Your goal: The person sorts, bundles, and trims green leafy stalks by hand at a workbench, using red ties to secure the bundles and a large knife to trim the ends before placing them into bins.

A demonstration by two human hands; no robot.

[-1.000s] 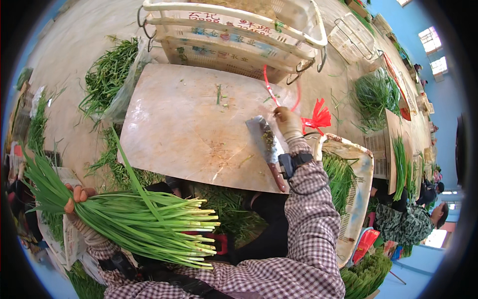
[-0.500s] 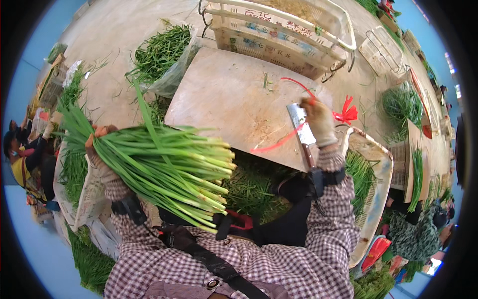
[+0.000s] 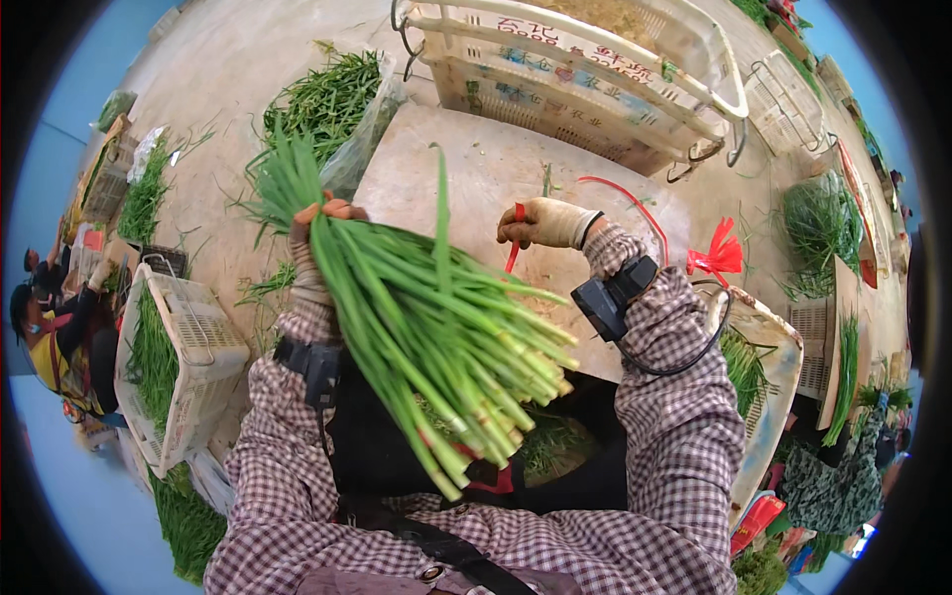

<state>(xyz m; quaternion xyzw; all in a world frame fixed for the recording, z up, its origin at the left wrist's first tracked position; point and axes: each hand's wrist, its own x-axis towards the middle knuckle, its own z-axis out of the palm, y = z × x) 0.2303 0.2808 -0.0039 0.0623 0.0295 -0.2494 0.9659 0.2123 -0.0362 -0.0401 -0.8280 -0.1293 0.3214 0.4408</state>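
Observation:
A thick bunch of garlic chives (image 3: 436,327), with pale cut ends, slants over my lap. My gloved left hand (image 3: 322,223) is closed round it near the leafy end. My gloved right hand (image 3: 550,223) pinches a short length of red tie strip (image 3: 514,253) above the pale board (image 3: 456,174), just beyond the bunch. Another red strip (image 3: 640,208) curves across the board's right side towards a knot of red strips (image 3: 719,255). No knife shows; my right forearm covers the part of the board where it lay.
White plastic crates (image 3: 585,94) stand beyond the board. Loose greens in a clear bag (image 3: 327,109) lie far left. A crate of greens (image 3: 203,347) is on my left, another crate (image 3: 778,397) on my right. A person (image 3: 64,337) works at the far left.
My right hand has moved left from beside the knife, bringing a red strip along. My left hand has shifted right with the bunch, whose cut ends now point more towards me.

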